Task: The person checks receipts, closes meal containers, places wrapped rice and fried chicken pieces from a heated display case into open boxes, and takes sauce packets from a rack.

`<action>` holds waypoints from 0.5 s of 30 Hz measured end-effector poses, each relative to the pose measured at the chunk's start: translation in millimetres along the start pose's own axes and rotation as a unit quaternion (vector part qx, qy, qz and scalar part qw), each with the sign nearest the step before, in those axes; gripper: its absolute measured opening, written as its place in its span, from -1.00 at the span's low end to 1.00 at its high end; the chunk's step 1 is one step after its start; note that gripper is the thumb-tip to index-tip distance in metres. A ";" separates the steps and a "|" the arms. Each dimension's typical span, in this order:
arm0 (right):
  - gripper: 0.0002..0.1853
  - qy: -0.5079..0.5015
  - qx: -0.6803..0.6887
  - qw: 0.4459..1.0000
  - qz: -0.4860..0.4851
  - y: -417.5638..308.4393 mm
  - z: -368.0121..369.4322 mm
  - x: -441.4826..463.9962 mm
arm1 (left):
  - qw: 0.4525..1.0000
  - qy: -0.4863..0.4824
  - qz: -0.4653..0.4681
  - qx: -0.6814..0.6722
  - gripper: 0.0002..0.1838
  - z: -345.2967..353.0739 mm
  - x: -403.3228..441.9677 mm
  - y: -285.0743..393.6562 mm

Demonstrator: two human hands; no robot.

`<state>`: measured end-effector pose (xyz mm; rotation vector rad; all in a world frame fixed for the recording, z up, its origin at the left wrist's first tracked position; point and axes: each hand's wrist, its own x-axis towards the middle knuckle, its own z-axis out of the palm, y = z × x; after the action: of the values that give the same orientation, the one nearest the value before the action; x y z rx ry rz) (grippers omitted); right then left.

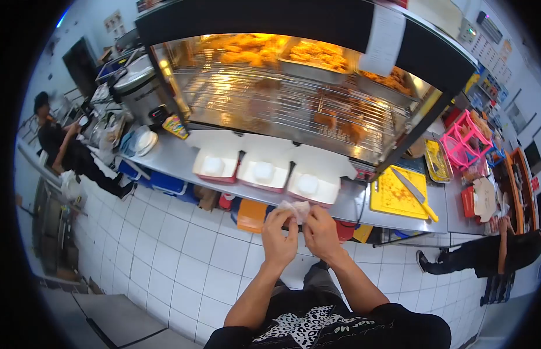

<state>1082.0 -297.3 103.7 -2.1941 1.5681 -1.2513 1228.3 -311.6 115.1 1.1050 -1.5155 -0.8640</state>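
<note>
My left hand and my right hand are raised close together in front of the counter edge. Between their fingertips they pinch a crumpled, whitish thin wrapper; whether anything is inside it cannot be made out. Just beyond stand three open food boxes in a row: a left box, a middle box and a right box, white inside with reddish outer walls. One rounded white lump sits in each: left lump, middle lump, right lump.
A heated display case with fried pieces rises behind the boxes. To the right, a knife lies on a yellow cutting board, near a pink basket. One person stands far left, another person far right.
</note>
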 end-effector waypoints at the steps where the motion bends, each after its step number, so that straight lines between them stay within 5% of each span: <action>1: -0.79 -0.016 0.002 1.000 -0.019 -16.3 14.0 5.3 | 1.000 0.017 0.007 0.018 -0.77 -22.2 -0.8 1.7; 3: -0.73 -0.007 0.018 0.998 -0.055 -46.9 34.5 14.2 | 0.999 0.022 -0.016 0.038 -0.76 -63.9 -2.4 3.4; 7: -0.60 -0.010 0.055 0.991 -0.123 -94.8 66.4 29.9 | 0.948 0.032 -0.149 -0.279 -0.59 -111.4 -10.1 -20.3; 11: -0.55 -0.050 0.114 0.987 -0.097 -120.0 93.9 30.1 | 0.946 0.192 -0.057 -0.256 -0.51 -122.9 -5.6 -33.3; 15: -0.55 -0.031 0.145 0.983 -0.107 -128.1 110.1 47.4 | 0.948 0.152 -0.086 -0.266 -0.57 -148.3 12.5 -72.5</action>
<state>1254.1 -316.7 131.3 -2.2284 1.0704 -1.3544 1387.6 -343.9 84.2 0.9193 -0.8659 -1.0867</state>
